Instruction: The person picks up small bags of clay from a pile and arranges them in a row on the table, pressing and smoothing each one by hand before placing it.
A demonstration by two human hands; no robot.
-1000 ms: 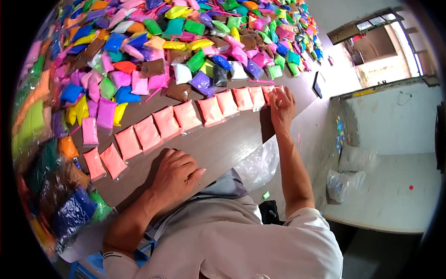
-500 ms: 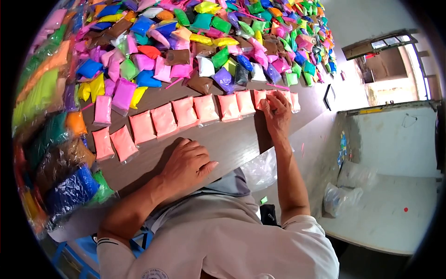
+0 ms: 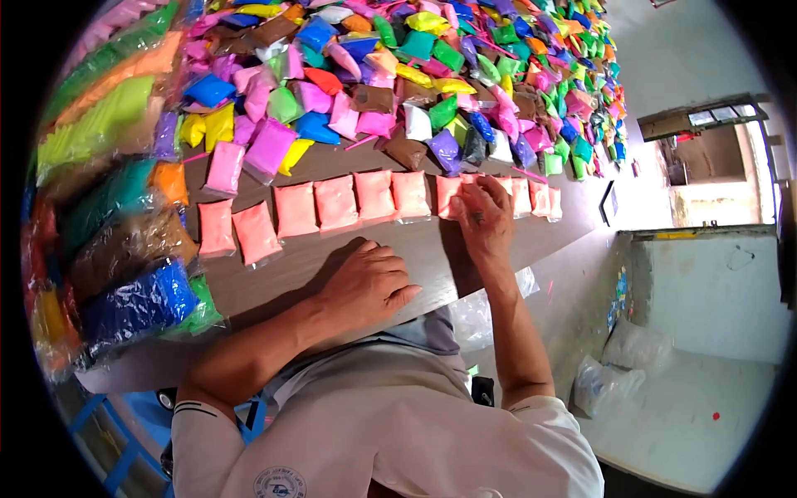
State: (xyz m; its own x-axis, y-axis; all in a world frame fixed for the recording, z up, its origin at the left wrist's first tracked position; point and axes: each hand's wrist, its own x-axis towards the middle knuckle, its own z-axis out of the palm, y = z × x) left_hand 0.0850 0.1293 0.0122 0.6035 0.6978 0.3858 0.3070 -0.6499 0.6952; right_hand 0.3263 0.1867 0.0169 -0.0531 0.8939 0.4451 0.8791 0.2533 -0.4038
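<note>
A row of salmon-pink packets (image 3: 335,202) in clear wrappers lies across the brown table (image 3: 332,249). My right hand (image 3: 486,220) reaches over the right part of the row, fingers bent and somewhat apart, their tips touching the packets there. It covers part of those packets, and I see no packet lifted. My left hand (image 3: 365,280) rests on the table near the front edge, below the middle of the row. Its fingers are loosely curved with the thumb apart, and it holds nothing that I can see.
A wide heap of small packets (image 3: 365,98) in many colours fills the far side of the table. Larger bags of coloured packets (image 3: 137,303) are stacked at the left. Clear plastic (image 3: 475,322) hangs by the front edge, and white bags (image 3: 606,386) lie at the right.
My right hand has moved left along the row, uncovering packets at its right end. My left hand stays resting on the table. The whole view has shifted somewhat.
</note>
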